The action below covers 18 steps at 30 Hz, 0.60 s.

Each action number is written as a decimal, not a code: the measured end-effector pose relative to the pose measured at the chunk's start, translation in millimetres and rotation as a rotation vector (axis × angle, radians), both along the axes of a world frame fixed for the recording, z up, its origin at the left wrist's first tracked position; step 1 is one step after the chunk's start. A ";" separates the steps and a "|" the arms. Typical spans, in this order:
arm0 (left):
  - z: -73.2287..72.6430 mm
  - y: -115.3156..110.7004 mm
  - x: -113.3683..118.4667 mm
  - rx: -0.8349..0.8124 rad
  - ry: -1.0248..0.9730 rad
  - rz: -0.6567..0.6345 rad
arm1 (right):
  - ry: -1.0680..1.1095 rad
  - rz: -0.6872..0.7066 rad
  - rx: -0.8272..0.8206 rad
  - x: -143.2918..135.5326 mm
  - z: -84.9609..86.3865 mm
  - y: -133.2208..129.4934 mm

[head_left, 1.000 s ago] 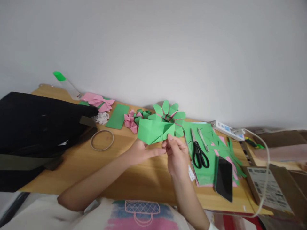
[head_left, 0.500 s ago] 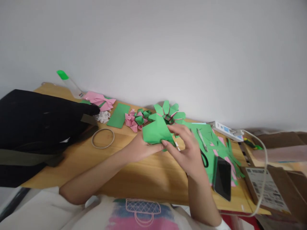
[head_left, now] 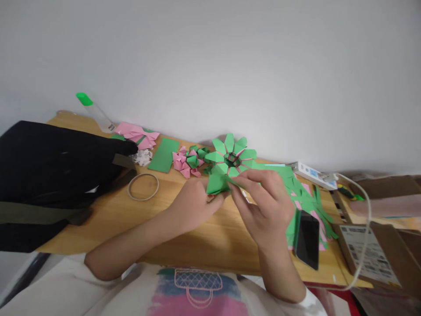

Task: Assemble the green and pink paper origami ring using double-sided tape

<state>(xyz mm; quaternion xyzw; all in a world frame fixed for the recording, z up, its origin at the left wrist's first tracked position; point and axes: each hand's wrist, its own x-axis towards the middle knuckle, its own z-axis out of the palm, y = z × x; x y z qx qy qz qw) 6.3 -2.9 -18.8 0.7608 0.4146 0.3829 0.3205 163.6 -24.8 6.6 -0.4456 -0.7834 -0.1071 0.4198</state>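
Observation:
Between both hands, above the table, is a piece of green folded paper (head_left: 217, 184). My left hand (head_left: 192, 199) is closed on its lower left side, thumb underneath. My right hand (head_left: 265, 199) pinches its right corner between thumb and fingers. Just behind the paper lies a green and pink paper flower (head_left: 229, 142) with petals spread round a hollow centre. A cluster of small pink and green folded pieces (head_left: 188, 161) sits to its left. My fingers hide part of the held paper.
A phone (head_left: 307, 237) and green paper scraps (head_left: 289, 177) lie on the right, near a power strip (head_left: 315, 175) with a white cable. A dark cloth (head_left: 62, 175), a ring (head_left: 129, 189), a green sheet (head_left: 163, 156) and pink folded paper (head_left: 134, 131) are on the left.
The green paper has gone from a broad face to a smaller, narrower folded shape. My right hand has turned and now pinches its corner; my left hand has closed more around it.

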 end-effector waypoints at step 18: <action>15.2 -7.8 -10.7 0.843 0.249 0.135 | -0.061 0.187 -0.064 11.1 24.3 -38.8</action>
